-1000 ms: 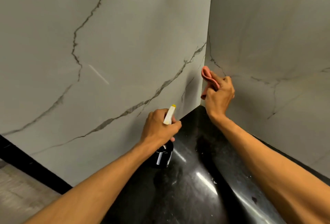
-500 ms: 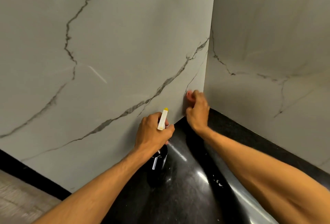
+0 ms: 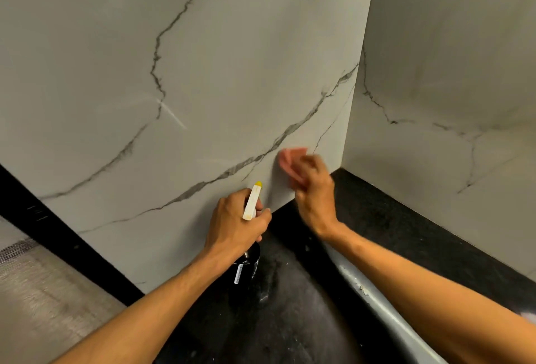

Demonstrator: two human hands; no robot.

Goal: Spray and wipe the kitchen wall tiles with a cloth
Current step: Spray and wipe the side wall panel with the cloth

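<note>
A pink cloth (image 3: 290,157) is held bunched in curled fingers of the right hand (image 3: 314,191) and pressed to the wall tile (image 3: 232,73), up and right of the left hand (image 3: 235,223), by which the spray bottle (image 3: 247,269) is gripped; even, overlapping strokes would be advised

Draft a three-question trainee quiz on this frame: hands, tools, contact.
1. True or false: the left hand grips the spray bottle.
2. The cloth in the right hand is against: A) the countertop, B) the left wall, C) the right wall.
3. Fill in: the cloth's colour is ____.
Key: 1 true; 2 B; 3 pink.
</note>
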